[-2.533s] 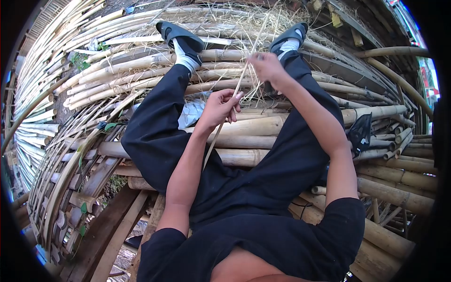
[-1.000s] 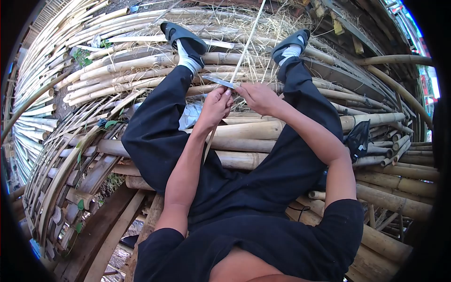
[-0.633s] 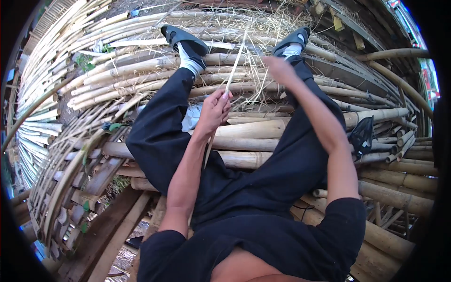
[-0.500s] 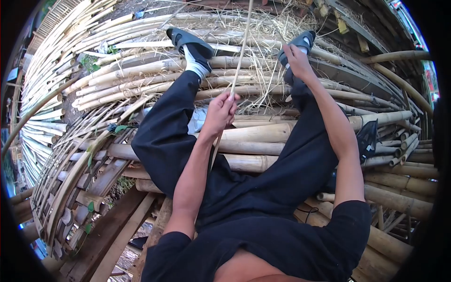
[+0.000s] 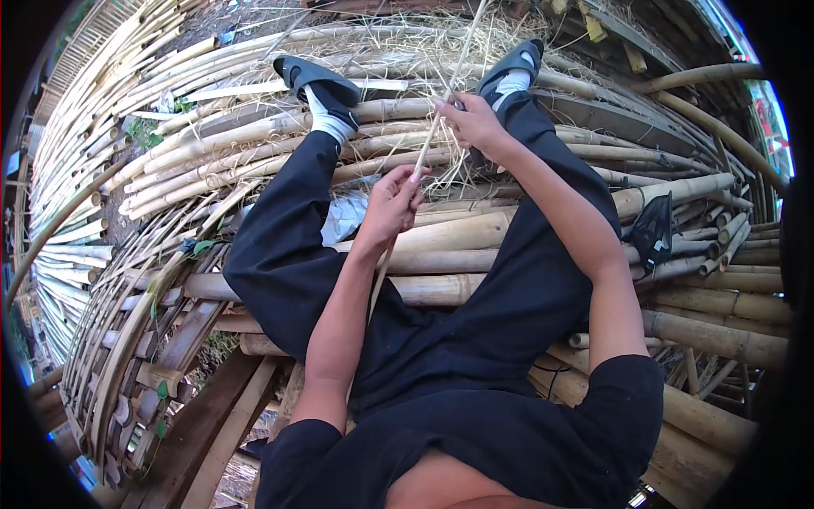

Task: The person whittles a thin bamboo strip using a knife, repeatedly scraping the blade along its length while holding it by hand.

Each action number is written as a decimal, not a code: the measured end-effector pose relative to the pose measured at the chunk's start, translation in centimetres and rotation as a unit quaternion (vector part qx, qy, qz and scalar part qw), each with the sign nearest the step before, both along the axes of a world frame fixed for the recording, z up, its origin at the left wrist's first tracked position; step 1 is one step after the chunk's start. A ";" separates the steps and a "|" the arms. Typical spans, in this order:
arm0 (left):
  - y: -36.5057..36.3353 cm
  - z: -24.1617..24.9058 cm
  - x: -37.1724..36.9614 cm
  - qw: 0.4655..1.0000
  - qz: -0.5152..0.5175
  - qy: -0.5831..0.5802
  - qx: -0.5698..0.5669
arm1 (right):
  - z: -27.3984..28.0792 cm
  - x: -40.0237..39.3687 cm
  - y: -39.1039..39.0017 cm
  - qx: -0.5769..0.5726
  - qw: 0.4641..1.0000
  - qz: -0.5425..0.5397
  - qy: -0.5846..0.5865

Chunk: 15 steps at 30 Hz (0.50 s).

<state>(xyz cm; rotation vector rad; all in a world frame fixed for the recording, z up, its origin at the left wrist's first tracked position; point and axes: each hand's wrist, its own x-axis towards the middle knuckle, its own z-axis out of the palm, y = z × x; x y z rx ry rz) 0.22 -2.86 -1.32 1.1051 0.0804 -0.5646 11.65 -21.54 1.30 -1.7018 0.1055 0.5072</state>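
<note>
A long, thin bamboo strip (image 5: 454, 87) slants from my lap up past both hands to the top of the view. My left hand (image 5: 392, 205) is closed around it above my lap, thumb along the strip. Farther up, my right hand (image 5: 476, 127) is against the strip, its fingers closed on what looks like a dark-handled knife (image 5: 476, 158). Most of that knife is hidden by the hand, so its blade is hard to make out. The strip's lower end passes under my left forearm.
Bamboo poles (image 5: 441, 290) lie beneath and around my legs. Pale shavings (image 5: 424, 64) are scattered between my sandalled feet. On the left stands a curved bamboo framework (image 5: 127, 339); a black plastic bag (image 5: 653, 233) lies at the right.
My right hand has come from beside the right foot inward and down to the strip. The strip's top has swung right. My left hand keeps its grip at nearly the same place.
</note>
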 end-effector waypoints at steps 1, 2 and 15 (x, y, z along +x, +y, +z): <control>-0.1 -0.2 0.0 1.000 0.000 0.001 -0.001 | 0.0 -0.1 -0.3 -0.001 1.000 0.000 0.001; 0.0 -0.3 0.0 1.000 0.022 -0.006 0.007 | 0.0 -0.3 -0.4 -0.044 0.999 -0.016 -0.018; 0.7 -0.5 0.3 0.999 0.046 -0.013 -0.008 | -0.5 0.9 -1.8 -0.291 0.895 0.118 -0.318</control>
